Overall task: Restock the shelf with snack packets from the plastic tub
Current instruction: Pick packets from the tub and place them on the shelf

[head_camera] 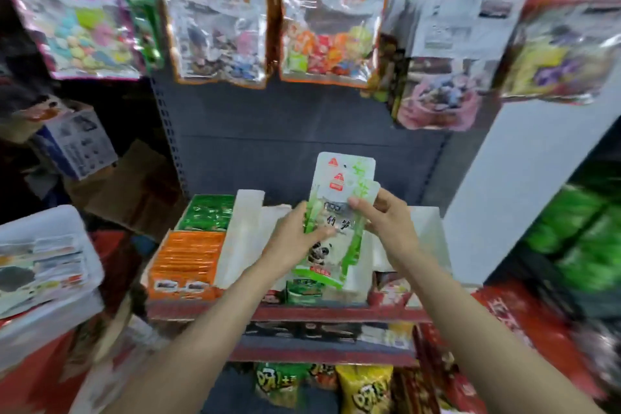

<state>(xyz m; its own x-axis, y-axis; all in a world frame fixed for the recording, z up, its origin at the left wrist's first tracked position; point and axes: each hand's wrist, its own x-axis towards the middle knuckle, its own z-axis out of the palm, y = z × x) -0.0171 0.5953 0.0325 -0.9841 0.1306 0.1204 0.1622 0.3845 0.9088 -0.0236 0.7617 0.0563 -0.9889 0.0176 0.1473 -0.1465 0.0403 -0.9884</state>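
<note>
Thumbs on the front, fingers curled behind: the left hand (pixel 295 239) grips the left edge of a small stack of white-and-green snack packets (pixel 337 222), its thumb lying across the panda printed on the front one, while the right hand (pixel 386 218) pinches the right edge a little higher, thumb pressed near the dark label. The packets stand upright between the two hands, a second one peeking out above and behind the first, both showing a red logo near the top. They hang just above the shelf (pixel 302 311), over a white divider box (pixel 353 286) in its middle. Left of the hands, a tray of orange packets (pixel 188 259) sits at the shelf front, with green packets (pixel 208 212) packed behind it, and another white divider (pixel 242 232) stands between those and the hands. At the far left edge, the white plastic tub (pixel 50 265) sits well apart from the hands, packets visible inside though too blurred to read. Overhead, clear bags of coloured sweets (pixel 332 33) hang in a row across the dark back panel. Below the shelf's red lip, yellow and green snack bags (pixel 363 390) fill the next level. Green bags (pixel 584 239) crowd the rack on the right.
</note>
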